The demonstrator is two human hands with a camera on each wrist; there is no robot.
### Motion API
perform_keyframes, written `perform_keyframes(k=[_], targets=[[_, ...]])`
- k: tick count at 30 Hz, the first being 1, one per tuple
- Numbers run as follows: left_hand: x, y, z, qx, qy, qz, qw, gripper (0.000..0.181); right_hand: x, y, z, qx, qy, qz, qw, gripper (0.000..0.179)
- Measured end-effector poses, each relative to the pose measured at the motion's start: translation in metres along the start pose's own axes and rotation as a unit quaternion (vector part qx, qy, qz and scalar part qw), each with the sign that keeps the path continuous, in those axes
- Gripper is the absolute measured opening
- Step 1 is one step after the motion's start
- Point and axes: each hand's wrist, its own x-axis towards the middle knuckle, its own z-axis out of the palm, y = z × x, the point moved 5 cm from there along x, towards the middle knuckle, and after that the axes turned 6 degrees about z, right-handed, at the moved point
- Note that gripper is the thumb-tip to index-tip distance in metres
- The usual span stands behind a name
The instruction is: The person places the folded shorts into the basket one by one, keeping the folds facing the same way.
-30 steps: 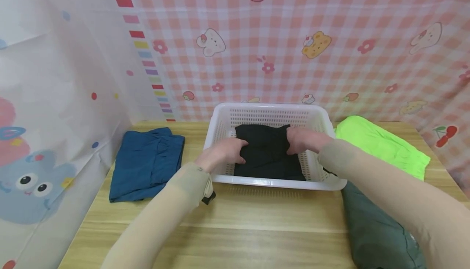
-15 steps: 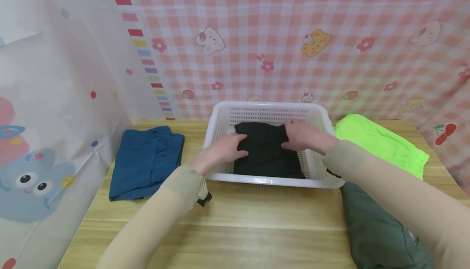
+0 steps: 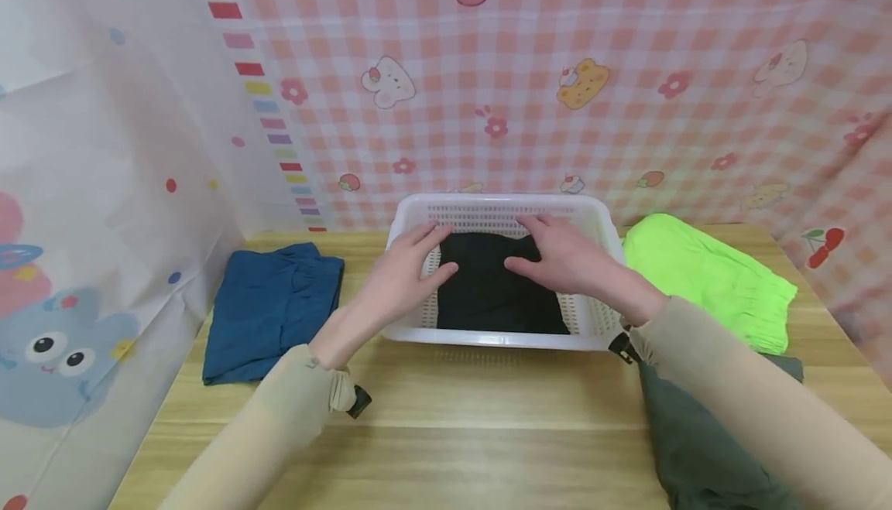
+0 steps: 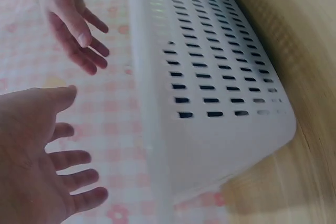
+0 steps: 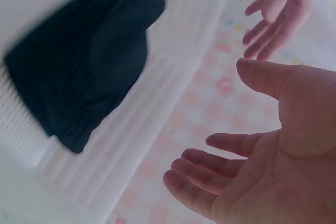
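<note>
A folded black garment (image 3: 488, 293) lies flat inside a white perforated plastic basket (image 3: 488, 338) in the head view. Over the basket's left side hovers my left hand (image 3: 399, 272), fingers spread and holding nothing. My right hand (image 3: 567, 258) is above the right part of the garment, thumb apart from the fingers, also without anything in its grasp. The left wrist view has both hands raised above the rim, beside the basket's slotted wall (image 4: 210, 77). In the right wrist view the black garment (image 5: 89, 56) rests against the basket's ribbed inner side, apart from the fingers.
A folded blue garment (image 3: 272, 313) lies on the wooden table (image 3: 481, 432) to the left. At the right are a bright neon-yellow garment (image 3: 704, 278) and a dark grey-green garment (image 3: 711, 440), partly behind my right sleeve. A checked curtain (image 3: 446, 138) hangs behind the basket.
Both hands have lifted up from the black garment and come back toward me, fingers spreading. The garment stays in the basket. The view has shifted slightly.
</note>
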Motion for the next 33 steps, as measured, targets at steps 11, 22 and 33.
perform_keyframes(k=[11,22,33], targets=[[-0.049,0.015,-0.042,-0.014,0.119,0.027,0.9924,0.067,-0.038,-0.035,0.006,0.07,0.075,-0.043,0.9938,0.076],[-0.115,-0.011,-0.064,0.007,0.186,0.017,0.9823,0.07,-0.063,-0.085,0.039,0.105,0.121,-0.097,0.9823,0.072],[-0.146,-0.045,-0.069,0.001,0.173,-0.033,0.9844,0.067,-0.058,-0.124,0.066,0.122,0.119,-0.146,0.9746,0.069]])
